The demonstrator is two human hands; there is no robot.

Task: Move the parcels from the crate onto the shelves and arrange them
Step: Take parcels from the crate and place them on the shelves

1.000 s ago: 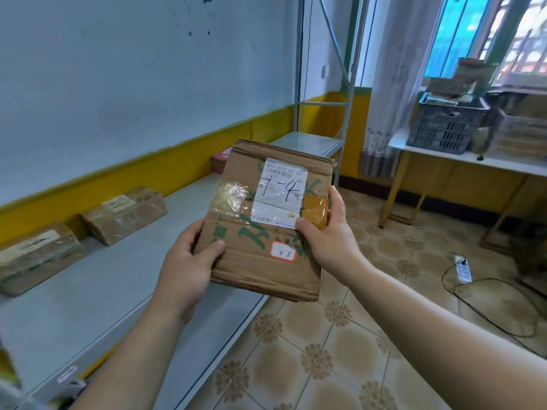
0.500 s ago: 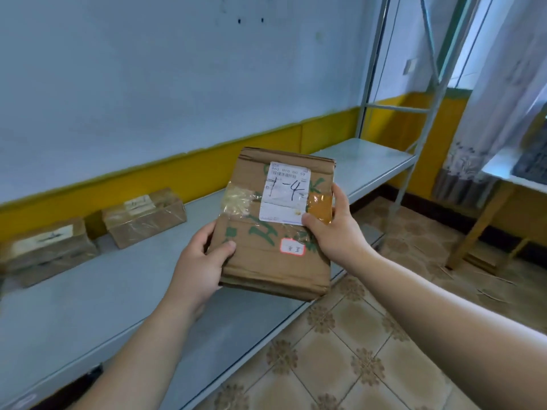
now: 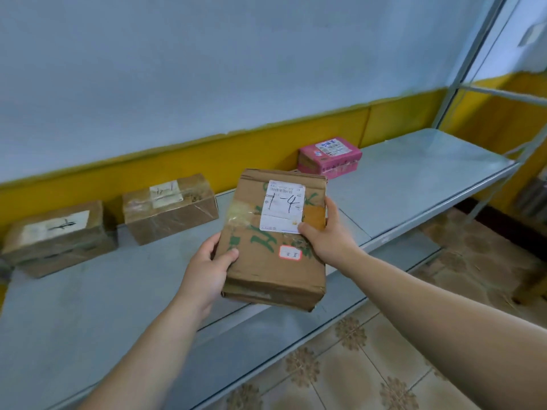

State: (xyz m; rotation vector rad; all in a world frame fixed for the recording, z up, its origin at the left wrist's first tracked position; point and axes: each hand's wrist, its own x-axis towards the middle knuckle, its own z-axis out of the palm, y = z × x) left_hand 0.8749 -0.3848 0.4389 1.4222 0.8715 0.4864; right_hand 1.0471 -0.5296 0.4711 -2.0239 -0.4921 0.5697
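flat brown cardboard parcel marked 1-4 [image 3: 275, 241] now over grey metal shelf [image 3: 414, 179], swung in from aisle side. left hand [image 3: 207, 270] grips lower left edge, right hand [image 3: 325, 232] grips right edge. gap between taped brown box [image 3: 170, 208] and pink box [image 3: 330, 156] looks like its slot.

The parcel [image 3: 275, 253] hid a corner of the pink box [image 3: 331, 156] and the fingers of my right hand [image 3: 331, 236]; fine print on its label [image 3: 284, 210] was unreadably small.

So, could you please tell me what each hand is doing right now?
Left hand: grips the brown parcel.
Right hand: grips the same parcel.
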